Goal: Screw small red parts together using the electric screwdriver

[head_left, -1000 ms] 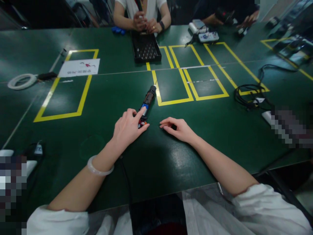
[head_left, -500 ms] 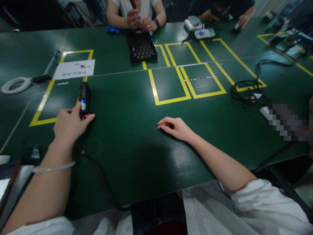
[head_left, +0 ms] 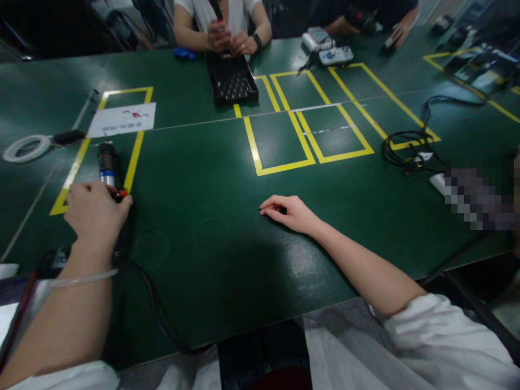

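Note:
At the left, my left hand point(head_left: 95, 214) is closed on a dark cylindrical power tool point(head_left: 107, 165) with a blue band and a red part. The tool lies within a yellow-taped rectangle point(head_left: 134, 157), its tip toward a white paper sign point(head_left: 122, 119). A black cable point(head_left: 152, 298) runs from it toward the table's front edge. My right hand point(head_left: 290, 213) rests on the green table point(head_left: 211, 189) near the middle, its fingers curled and thumb close to the fingertips, with nothing seen between them.
Across the table a person's hands point(head_left: 229, 40) are above a black tray point(head_left: 233, 81) of small pieces. A white cable coil point(head_left: 26, 148) lies at the far left, a black cable coil point(head_left: 410, 151) at the right. Another person's hand point(head_left: 400, 33) is at the back right.
My left hand has moved left with the power tool, from the right side of the taped rectangle into it, and the cable has shifted along. My right hand has stayed in place.

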`<action>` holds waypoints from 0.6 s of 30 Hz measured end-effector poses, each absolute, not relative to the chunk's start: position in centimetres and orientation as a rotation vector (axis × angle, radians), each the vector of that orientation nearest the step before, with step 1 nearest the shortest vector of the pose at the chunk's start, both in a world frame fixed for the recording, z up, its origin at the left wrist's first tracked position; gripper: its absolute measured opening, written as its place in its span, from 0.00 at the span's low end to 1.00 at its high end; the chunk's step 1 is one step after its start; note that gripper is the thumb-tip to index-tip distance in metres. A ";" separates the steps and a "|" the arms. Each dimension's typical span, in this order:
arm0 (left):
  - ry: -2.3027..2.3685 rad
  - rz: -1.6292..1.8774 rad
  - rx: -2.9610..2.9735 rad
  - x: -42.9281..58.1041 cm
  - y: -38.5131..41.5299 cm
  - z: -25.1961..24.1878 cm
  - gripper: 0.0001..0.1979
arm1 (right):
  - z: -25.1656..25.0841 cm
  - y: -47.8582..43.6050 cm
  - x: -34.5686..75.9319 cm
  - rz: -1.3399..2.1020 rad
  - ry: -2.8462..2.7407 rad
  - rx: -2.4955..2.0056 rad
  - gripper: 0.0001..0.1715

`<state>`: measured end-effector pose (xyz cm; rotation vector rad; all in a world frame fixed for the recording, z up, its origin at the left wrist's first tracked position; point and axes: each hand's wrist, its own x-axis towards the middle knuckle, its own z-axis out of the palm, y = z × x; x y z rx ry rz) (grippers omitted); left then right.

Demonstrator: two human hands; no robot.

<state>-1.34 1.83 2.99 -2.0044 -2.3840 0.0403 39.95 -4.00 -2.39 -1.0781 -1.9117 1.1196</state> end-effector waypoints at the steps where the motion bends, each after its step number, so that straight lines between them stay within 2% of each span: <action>1: -2.409 0.049 -1.926 -1.4 2.0 3.2 0.35 | -2.4 -4.0 39.9 1.117 -1.913 -1.080 0.10; 5: -2.449 0.009 -1.818 0.2 2.7 4.4 0.30 | -2.5 -4.0 39.9 1.110 -1.930 -1.082 0.10; 9: -2.271 -0.426 -2.455 6.4 2.1 5.3 0.22 | -2.6 -4.0 39.9 1.107 -1.941 -1.082 0.09; 13: -2.024 -0.637 -3.261 13.9 0.4 4.5 0.23 | -2.8 -4.0 40.0 1.141 -1.904 -1.045 0.11; 16: -1.952 -0.753 -3.582 17.1 -0.5 2.6 0.27 | -3.0 -4.0 39.9 1.192 -1.851 -0.990 0.19; 18: -1.932 -0.856 -3.730 18.0 -0.9 1.2 0.30 | -3.0 -4.1 39.8 1.222 -1.837 -0.957 0.21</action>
